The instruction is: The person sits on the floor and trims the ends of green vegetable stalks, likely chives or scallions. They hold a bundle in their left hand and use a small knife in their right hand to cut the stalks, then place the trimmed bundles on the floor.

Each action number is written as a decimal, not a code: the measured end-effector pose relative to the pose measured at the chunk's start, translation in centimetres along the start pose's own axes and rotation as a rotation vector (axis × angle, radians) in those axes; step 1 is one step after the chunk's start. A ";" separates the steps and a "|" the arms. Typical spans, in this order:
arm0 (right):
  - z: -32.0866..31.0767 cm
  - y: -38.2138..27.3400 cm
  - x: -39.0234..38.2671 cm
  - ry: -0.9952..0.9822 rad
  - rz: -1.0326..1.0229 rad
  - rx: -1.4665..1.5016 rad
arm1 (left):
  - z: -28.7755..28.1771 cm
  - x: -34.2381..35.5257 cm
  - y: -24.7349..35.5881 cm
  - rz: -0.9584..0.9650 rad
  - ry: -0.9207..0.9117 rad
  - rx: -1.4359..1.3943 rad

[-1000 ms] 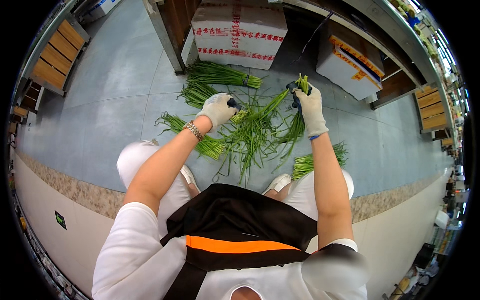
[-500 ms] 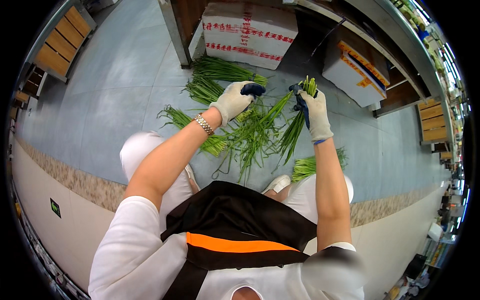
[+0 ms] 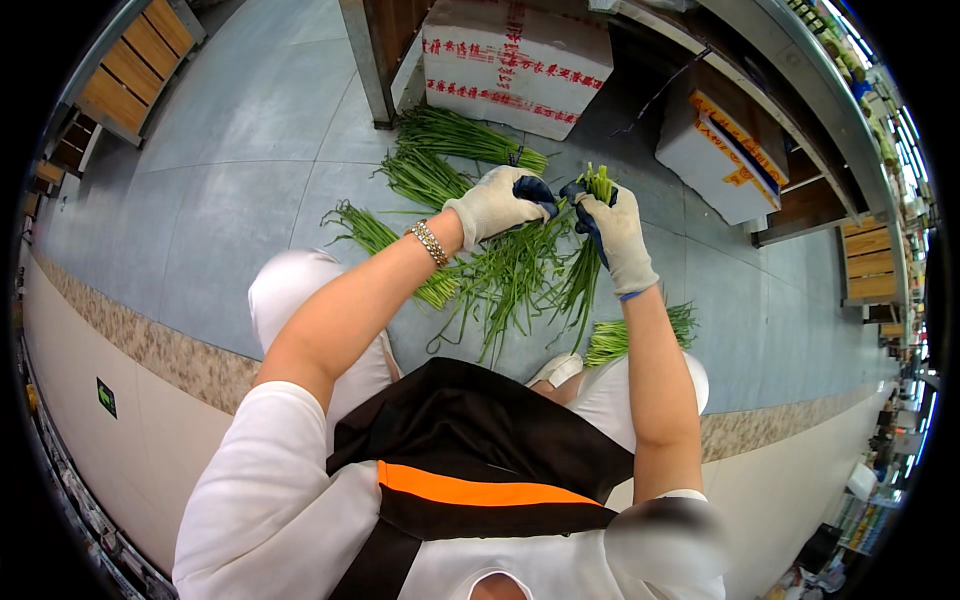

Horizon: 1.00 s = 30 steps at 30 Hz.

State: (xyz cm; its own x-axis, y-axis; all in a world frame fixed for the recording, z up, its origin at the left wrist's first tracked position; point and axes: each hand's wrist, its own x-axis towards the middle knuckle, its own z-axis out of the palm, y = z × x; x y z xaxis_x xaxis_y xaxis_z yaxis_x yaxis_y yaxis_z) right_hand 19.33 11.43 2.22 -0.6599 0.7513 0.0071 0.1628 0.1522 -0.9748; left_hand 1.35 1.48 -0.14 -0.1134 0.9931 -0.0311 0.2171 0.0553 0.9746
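Observation:
My right hand [image 3: 615,232], in a pale knit glove with dark palm, grips an upright bunch of green chive-like stalks [image 3: 583,278], pale cut ends poking out on top. My left hand [image 3: 500,205], gloved alike, is closed just left of that bunch, its fingertips close to it; what they hold, if anything, I cannot make out. Below them lies a loose spread of long leaves [image 3: 505,290]. More bunches lie around it: a tied one [image 3: 465,135] at the back, others at the left [image 3: 375,235] and near my right knee [image 3: 640,335].
A white foam box with red tape [image 3: 515,80] is under the steel-framed stand ahead. A second foam box with orange tape [image 3: 710,165] sits to its right. Slatted wooden units [image 3: 865,260] flank the grey tiled floor [image 3: 220,210]. My knees and shoes frame the greens.
My left hand has lifted off the greens at the left and moved rightward, up beside the bunch in my right hand. The right hand still grips it, slightly lower in view.

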 end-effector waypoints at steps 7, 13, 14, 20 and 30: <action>-2.4 1.2 0.7 0.194 -0.012 0.021 | -0.6 -1.0 0.2 0.076 -0.078 0.849; -6.7 -0.1 0.4 0.287 0.032 0.236 | -2.5 -1.8 -2.6 -0.121 -0.008 0.813; -6.7 -0.4 0.3 0.282 0.031 0.240 | -2.7 -2.0 -3.0 -0.073 0.095 0.714; -4.1 0.0 0.0 0.175 0.099 0.235 | -1.5 0.0 -0.5 0.019 0.049 0.061; -0.9 0.1 -0.3 -0.016 0.003 -0.028 | -0.4 0.3 0.6 -0.008 -0.086 0.109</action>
State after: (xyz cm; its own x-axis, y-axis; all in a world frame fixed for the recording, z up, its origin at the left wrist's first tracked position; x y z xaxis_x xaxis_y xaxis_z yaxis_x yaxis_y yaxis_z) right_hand 20.19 11.76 2.29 -0.6707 0.7417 0.0007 0.1848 0.1680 -0.9683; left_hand 1.06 1.75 0.50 -0.0329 0.9975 -0.0625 0.3209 0.0697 0.9446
